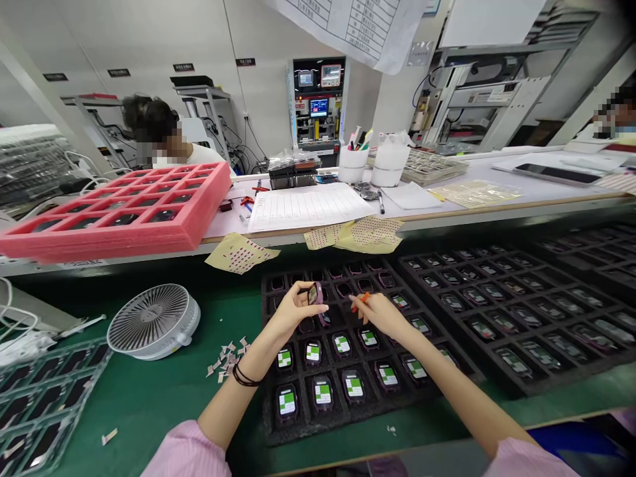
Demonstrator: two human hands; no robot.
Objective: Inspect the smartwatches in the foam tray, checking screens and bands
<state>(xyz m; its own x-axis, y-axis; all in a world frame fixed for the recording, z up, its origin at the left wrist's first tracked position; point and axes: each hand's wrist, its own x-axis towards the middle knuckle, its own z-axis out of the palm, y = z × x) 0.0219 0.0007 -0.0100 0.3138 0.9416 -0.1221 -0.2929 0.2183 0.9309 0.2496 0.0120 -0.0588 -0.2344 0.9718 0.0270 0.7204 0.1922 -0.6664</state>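
Observation:
My left hand (293,310) pinches a small smartwatch body (315,293) with a purple case, tilted on edge above the tray. A little to the right, my right hand (381,314) is closed on a slim orange tool (361,302); its tip is too small to make out. Both hands hover over a black foam tray (298,434) with rows of pockets. Watches with lit green-and-white screens, such as one watch (354,385), fill the near rows. Farther back, dark-screened watches (344,289) lie in their pockets.
Left of the tray, a grey fan (154,321) lies near a pile of small pale tabs (228,358). A clear tray (50,397) is at far left, another black tray (527,311) at right. The raised shelf holds a pink foam tray (199,225) and papers (311,205). Two people sit beyond.

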